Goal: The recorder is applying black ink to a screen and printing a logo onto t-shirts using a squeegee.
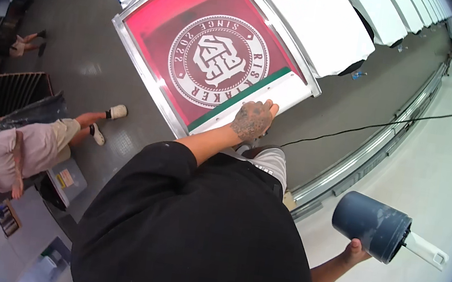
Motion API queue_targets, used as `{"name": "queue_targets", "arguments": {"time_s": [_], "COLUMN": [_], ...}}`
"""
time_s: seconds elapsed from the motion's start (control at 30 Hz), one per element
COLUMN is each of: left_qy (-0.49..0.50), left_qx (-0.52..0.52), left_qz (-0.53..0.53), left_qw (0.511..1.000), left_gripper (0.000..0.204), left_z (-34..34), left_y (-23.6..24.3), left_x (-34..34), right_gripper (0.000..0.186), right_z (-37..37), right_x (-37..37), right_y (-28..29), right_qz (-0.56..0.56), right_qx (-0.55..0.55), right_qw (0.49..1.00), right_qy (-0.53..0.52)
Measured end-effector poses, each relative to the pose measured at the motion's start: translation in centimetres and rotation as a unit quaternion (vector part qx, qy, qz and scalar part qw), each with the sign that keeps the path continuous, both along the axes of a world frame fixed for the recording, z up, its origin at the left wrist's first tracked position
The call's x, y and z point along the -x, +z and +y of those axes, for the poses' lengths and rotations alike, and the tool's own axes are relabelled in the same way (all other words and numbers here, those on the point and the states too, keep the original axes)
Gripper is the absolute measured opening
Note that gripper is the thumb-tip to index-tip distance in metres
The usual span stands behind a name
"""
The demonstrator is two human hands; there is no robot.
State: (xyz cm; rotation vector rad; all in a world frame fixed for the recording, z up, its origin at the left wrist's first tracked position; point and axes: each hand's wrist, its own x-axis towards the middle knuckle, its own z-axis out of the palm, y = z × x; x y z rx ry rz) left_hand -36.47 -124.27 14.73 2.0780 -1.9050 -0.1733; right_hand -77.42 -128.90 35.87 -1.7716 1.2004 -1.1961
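My left hand (254, 122) is closed around the white body of a wide squeegee (296, 86) with a green blade. The squeegee lies across the near end of a metal-framed printing screen (146, 76). Red mesh fills the screen, darker toward the near end, with a round pale emblem (219, 60) in its middle. Off to the lower right, my right hand (357, 252) grips a dark blue-grey tub (369, 224) that is tipped on its side. A white handle (425, 250) sticks out of the tub's mouth; what lies inside the tub is hidden.
White-covered boards (333, 24) stretch away beyond the screen. A metal rail (374, 146) and a black cable (347, 128) run along the right. At left, a person (30, 152) in a light shirt is near a grey bin (68, 180); another person (13, 44) is farther off.
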Motion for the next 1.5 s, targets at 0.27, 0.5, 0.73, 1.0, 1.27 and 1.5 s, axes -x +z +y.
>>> {"name": "queue_targets", "arguments": {"time_s": [0.27,0.5,0.73,1.0,1.27,1.5], "left_qy": [0.048,0.198,0.558,0.601,0.58,0.518], "left_qx": [0.012,-0.067,0.126,0.238,0.259,0.138], "left_qz": [0.051,0.28,0.689,0.625,0.625,0.64], "left_qw": [0.997,0.937,0.444,0.438,0.454,0.55], "left_gripper": [0.048,0.04,0.046,0.027,0.026,0.019], "left_z": [1.2,5.7,3.0,1.4,1.7,4.6], "left_y": [-2.3,-1.9,-8.6,-9.5,-10.4,-7.8], "left_x": [2.6,11.3,15.0,15.5,15.5,14.3], "right_gripper": [0.129,0.114,0.104,0.11,0.079,0.092], "right_z": [-12.8,-26.5,-30.8,-28.8,-25.5,-23.1], "right_x": [-5.0,-11.9,-15.9,-19.8,-22.4,-23.0], "right_y": [-3.0,-4.8,-6.4,-5.9,-1.9,-1.2], "right_qz": [0.024,0.136,0.205,0.141,0.105,0.126], "right_qx": [-0.045,-0.143,-0.181,-0.133,-0.108,0.031], "right_qw": [0.982,0.896,0.833,0.793,0.783,0.788], "right_qy": [0.183,0.398,0.48,0.577,0.603,0.602]}}
